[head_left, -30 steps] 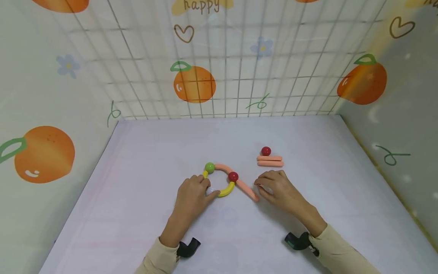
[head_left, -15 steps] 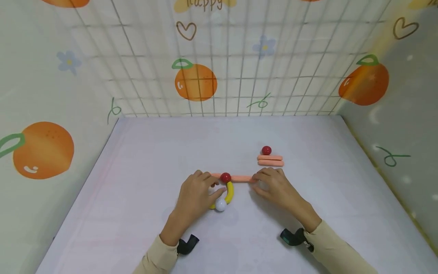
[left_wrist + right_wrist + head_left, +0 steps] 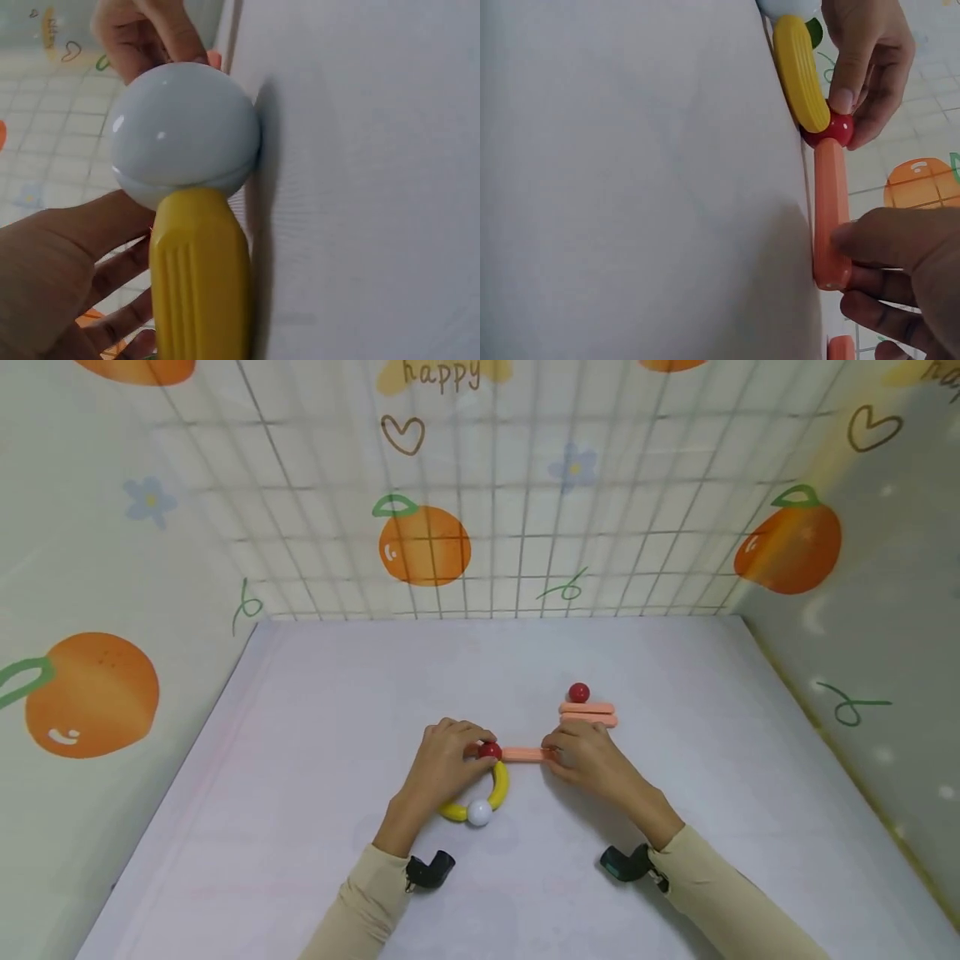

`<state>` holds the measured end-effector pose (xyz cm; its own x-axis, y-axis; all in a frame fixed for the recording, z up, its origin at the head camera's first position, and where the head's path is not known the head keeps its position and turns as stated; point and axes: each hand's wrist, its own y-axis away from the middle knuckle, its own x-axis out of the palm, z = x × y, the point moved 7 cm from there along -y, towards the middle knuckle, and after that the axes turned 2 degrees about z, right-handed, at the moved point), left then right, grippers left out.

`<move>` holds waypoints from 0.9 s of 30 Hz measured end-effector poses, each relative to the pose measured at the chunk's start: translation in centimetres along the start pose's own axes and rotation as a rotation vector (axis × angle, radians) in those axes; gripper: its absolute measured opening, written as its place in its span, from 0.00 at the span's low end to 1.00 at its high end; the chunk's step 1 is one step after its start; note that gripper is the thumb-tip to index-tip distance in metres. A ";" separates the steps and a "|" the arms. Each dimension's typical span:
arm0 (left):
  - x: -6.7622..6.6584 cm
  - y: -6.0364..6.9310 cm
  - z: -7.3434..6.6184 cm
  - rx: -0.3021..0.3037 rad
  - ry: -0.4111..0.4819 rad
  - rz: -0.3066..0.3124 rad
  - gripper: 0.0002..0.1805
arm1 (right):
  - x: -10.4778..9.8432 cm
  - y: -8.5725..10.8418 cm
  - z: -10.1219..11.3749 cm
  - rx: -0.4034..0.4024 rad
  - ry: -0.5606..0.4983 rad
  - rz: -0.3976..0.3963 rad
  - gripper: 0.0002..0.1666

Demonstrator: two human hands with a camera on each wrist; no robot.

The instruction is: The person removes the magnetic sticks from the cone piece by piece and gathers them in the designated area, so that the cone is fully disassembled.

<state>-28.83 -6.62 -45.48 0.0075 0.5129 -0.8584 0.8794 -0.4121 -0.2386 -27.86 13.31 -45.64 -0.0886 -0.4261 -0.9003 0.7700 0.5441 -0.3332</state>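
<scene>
In the head view, the left hand [image 3: 450,764] pinches the joined red ball [image 3: 491,751] between thumb and fingers; the right hand's [image 3: 596,764] fingers grip the far end of the pink rod [image 3: 522,754], which meets that ball at three o'clock. A curved yellow rod [image 3: 499,787] leaves the ball near half past five, toward the white ball [image 3: 479,812] at six. Best, I judge, to steady the ball, level the rod with the desk [image 3: 315,735] and press straight toward nine o'clock; twisting could swing the yellow rod loose.
</scene>
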 end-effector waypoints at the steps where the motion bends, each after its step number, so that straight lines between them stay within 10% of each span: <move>1: 0.1 0.1 0.2 0.003 0.008 0.002 0.15 | 0.1 -0.1 0.1 0.001 0.003 0.008 0.11; 17: 0.5 0.4 0.7 0.068 -0.051 -0.080 0.17 | -1.6 1.3 1.0 -0.110 -0.021 -0.005 0.10; 27: 0.5 0.9 0.7 0.086 0.009 -0.112 0.17 | -4.8 2.0 -2.2 0.024 0.051 -0.078 0.12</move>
<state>-28.37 -7.23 -46.44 -0.0837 0.5660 -0.8201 0.8312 -0.4144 -0.3708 -27.31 18.04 -42.59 -0.1804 -0.4290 -0.8851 0.7743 0.4930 -0.3967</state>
